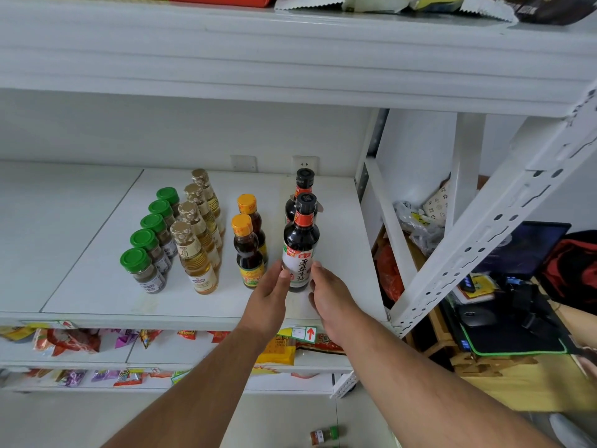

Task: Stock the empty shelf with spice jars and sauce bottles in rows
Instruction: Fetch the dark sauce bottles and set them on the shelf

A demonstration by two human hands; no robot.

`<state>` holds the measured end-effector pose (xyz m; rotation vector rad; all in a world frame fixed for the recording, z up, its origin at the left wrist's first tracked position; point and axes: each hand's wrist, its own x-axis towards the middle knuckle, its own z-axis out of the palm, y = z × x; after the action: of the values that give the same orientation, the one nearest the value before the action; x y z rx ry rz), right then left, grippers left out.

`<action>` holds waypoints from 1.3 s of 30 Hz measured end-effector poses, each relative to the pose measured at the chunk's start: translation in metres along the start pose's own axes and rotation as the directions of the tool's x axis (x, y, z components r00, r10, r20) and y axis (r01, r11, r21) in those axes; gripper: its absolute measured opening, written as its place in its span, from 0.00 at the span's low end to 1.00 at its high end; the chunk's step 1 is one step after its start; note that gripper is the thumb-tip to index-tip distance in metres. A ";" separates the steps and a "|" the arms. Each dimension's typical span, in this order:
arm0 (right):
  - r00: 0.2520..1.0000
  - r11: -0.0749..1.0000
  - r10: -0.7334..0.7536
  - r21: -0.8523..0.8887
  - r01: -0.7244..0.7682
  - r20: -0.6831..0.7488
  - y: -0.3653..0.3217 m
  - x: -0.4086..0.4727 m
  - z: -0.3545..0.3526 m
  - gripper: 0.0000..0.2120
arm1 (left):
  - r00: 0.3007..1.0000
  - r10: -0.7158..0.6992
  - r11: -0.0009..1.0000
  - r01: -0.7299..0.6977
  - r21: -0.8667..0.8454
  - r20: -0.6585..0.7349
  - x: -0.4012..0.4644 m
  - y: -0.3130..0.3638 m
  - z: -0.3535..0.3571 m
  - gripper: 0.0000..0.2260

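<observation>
- Shelf (97, 295) of white board carries four front-to-back rows of goods, with bare board to their left.
- Green-capped spice jars (143, 270), five of them, form the leftmost row, running diagonally toward the back.
- Pale yellow bottles (197, 257) with gold foil tops stand just beside the jars, four in a line.
- Two orange-capped bottles (247, 250) of dark liquid make the third row, one behind the other.
- Left hand (269, 295) reaches up from below, its fingers (281, 273) lightly curled against the left side of the front soy sauce bottle (300, 247).
- That dark, black-capped bottle stands upright on the shelf near the front edge, with a second soy sauce bottle (303, 185) directly behind it.
- Right hand (329, 295) cups the same bottle from the right, thumb against its label.
- Snack packets (64, 341) fill the lower shelf.
- A small spice jar (324, 434) lies on the floor below.
- To the right, a slotted white upright (484, 234) leans across a cluttered table (504, 383).
</observation>
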<state>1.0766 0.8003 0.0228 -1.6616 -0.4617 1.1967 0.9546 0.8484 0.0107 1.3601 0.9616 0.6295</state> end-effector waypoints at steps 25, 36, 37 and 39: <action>0.977 0.942 -0.071 -0.309 0.132 0.200 0.012 -0.076 -0.057 0.19 | 0.905 -0.023 0.999 0.038 0.026 -0.424 -0.117 0.012 0.043 0.25; 0.771 0.798 -0.122 -0.401 0.451 0.624 0.043 -0.156 -0.021 0.24 | 0.627 -0.061 0.987 0.152 0.045 -0.777 -0.257 -0.001 0.041 0.27; 0.748 0.784 -0.122 -0.398 0.476 0.653 0.048 -0.166 -0.014 0.26 | 0.590 -0.060 0.987 0.154 0.039 -0.805 -0.273 -0.005 0.038 0.27; 0.705 0.761 -0.111 -0.396 0.514 0.701 0.058 -0.189 0.001 0.28 | 0.515 -0.076 0.986 0.164 0.011 -0.854 -0.304 -0.009 0.033 0.26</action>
<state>0.9802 0.6336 0.0647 -1.4812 -1.6431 1.4121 0.8305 0.5731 0.0609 0.9953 1.8925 1.2159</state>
